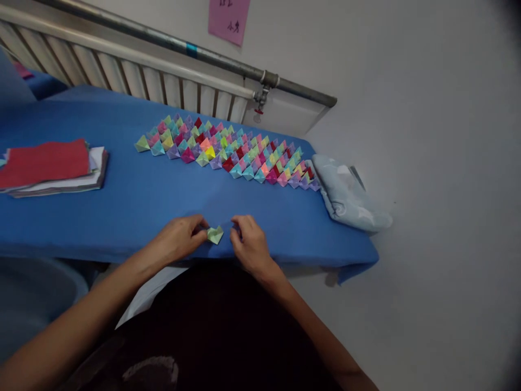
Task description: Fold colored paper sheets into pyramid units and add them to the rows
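Near the front edge of the blue-covered table, my left hand (189,233) pinches a small pale green folded paper boat (215,234) at its left end. My right hand (247,239) is a short gap to the right of the boat, not touching it. Its fingers are curled with thumb and forefinger close together, and whether anything is between them is hidden. Beyond both hands, several rows of small folded paper boats (244,152) in many colours stand packed side by side.
A stack of paper sheets (49,165), red on top, lies at the left. At the table's right end rests a folded grey-blue cloth (345,193). A white radiator (150,81) with a pipe runs along the wall behind. A blue tub (36,293) stands below, front left.
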{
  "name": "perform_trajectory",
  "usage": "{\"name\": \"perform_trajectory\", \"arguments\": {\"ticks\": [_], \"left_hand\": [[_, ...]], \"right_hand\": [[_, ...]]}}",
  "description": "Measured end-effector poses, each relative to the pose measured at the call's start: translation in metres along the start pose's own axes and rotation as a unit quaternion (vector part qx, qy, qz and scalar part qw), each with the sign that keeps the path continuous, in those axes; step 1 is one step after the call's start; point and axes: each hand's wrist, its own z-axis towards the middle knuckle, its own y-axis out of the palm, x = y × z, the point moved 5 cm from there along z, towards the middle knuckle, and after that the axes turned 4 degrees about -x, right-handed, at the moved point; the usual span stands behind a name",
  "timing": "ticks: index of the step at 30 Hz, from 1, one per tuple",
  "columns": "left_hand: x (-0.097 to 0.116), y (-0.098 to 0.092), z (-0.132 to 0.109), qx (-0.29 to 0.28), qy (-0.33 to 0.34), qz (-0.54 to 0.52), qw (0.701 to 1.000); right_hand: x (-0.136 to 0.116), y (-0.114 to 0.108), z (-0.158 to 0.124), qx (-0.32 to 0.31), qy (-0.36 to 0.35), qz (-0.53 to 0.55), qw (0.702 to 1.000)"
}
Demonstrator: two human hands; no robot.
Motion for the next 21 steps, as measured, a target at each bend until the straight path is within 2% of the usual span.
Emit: {"name": "perform_trajectory", "arguments": {"ticks": [2, 4, 7, 10, 16, 21], "left_hand": [[-0.002, -0.007, 0.005, 0.036, -0.002, -0.006, 0.999], [-0.001, -0.011, 0.015, 0.046, 0.02, -0.031, 0.998], [0.004, -0.004, 0.031, -0.024, 0.065, -0.066, 0.995], [0.008, 0.003, 0.038, -0.075, 0.075, -0.05, 0.993], [0.015, 0.004, 0.034, -0.082, 0.086, 0.021, 0.993], [0.016, 0.004, 0.032, -0.096, 0.069, 0.043, 0.992]], "right_hand": [[0.0, 0.002, -0.002, -0.003, 0.013, 0.035, 0.999], [-0.001, 0.005, -0.004, -0.023, 0.024, 0.059, 0.998], [-0.002, 0.008, -0.004, -0.044, 0.039, 0.068, 0.996], [-0.004, 0.009, -0.002, -0.059, 0.045, 0.059, 0.995], [-0.007, 0.008, 0.001, -0.084, 0.046, 0.04, 0.995], [-0.008, 0.009, 0.003, -0.104, 0.045, 0.021, 0.993]]}}
